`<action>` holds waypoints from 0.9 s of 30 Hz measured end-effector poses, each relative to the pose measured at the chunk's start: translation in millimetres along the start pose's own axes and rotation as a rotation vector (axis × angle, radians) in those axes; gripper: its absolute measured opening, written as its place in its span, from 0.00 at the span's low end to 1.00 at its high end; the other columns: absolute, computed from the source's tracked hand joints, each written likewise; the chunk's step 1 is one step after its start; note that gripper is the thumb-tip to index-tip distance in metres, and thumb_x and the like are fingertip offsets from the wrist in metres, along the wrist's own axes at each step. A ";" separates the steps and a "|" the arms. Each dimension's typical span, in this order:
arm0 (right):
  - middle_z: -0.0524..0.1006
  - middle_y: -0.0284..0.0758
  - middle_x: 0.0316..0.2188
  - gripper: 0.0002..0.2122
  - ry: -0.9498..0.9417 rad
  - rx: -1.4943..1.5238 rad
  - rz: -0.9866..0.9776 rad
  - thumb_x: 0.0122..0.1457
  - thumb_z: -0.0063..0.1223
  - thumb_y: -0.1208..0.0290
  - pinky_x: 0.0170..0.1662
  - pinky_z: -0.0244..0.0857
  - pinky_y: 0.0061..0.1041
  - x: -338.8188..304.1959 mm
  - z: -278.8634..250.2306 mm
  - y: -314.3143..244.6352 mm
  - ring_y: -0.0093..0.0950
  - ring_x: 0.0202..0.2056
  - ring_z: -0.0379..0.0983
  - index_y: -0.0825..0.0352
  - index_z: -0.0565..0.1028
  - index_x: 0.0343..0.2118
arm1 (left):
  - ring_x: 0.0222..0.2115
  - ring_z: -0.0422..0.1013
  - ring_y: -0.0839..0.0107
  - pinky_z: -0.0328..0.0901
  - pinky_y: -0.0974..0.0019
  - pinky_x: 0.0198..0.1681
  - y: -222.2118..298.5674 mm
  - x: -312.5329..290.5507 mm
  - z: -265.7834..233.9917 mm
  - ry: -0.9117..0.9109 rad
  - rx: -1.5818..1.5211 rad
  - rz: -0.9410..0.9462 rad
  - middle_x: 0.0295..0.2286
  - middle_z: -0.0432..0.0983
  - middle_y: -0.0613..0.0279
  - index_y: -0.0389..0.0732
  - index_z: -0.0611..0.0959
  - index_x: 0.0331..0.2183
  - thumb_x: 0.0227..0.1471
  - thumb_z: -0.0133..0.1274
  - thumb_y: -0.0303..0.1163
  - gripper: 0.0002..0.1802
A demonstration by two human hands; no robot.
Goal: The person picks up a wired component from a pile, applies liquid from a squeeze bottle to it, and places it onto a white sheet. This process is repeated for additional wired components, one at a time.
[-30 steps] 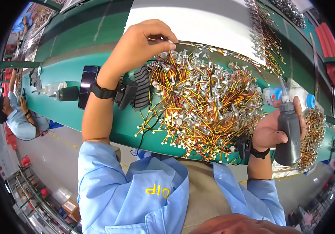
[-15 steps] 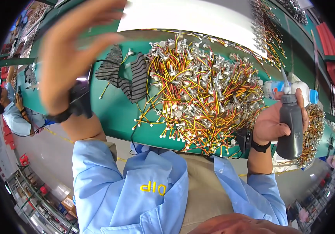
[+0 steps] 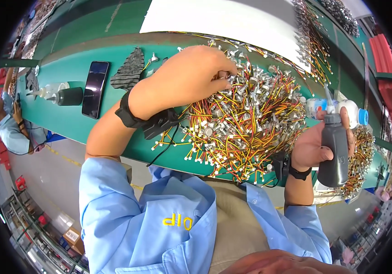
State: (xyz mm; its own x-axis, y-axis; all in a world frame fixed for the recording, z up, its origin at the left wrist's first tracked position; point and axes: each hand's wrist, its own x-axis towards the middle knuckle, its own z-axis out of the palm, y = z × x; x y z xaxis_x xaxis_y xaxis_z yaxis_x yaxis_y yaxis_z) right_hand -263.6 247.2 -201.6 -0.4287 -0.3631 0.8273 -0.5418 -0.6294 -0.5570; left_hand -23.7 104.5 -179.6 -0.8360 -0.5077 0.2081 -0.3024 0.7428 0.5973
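A dark grey squeeze bottle (image 3: 334,157) with a thin clear nozzle stands upright in my right hand (image 3: 310,148), whose fingers wrap round it. My left hand (image 3: 191,75) reaches over the upper left of a big heap of wired parts (image 3: 237,132). These have silvery metal heads and red, yellow and black leads ending in small white connectors. The left thumb and fingers are drawn together at the heads; what they pinch is too small to make out. Part of a grey striped cloth (image 3: 129,71) shows beside the left forearm, which covers the rest.
A phone (image 3: 96,89) lies to the left, near another dark bottle (image 3: 70,97) and a pale one. Beyond the heap lies a white sheet (image 3: 218,20). Beside my right hand is a white bottle with a blue cap (image 3: 353,114). A co-worker (image 3: 11,123) sits far left.
My left hand has swung right and down from the upper left onto the heap, its fingers closing there. This uncovers the phone and left-hand bottles. My right hand still holds the squeeze bottle.
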 end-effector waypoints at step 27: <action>0.59 0.55 0.53 0.31 -0.495 0.235 0.351 0.42 0.67 0.74 0.30 0.75 0.27 -7.7 16.2 -9.5 0.36 0.31 0.76 0.62 0.57 0.47 | 0.34 0.75 0.72 0.70 0.74 0.40 34.7 -2.1 65.6 0.060 -1.155 -0.116 0.40 0.73 0.56 0.32 0.78 0.38 0.47 0.55 0.19 0.12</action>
State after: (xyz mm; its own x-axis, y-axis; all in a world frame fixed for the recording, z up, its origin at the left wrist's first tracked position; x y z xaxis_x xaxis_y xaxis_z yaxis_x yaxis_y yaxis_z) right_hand -243.4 244.9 -201.4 -0.1371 -0.8127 0.5663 -0.2338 -0.5290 -0.8158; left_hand -62.5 160.0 -210.1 -0.7985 -0.5893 0.1233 0.2473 -0.1343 0.9596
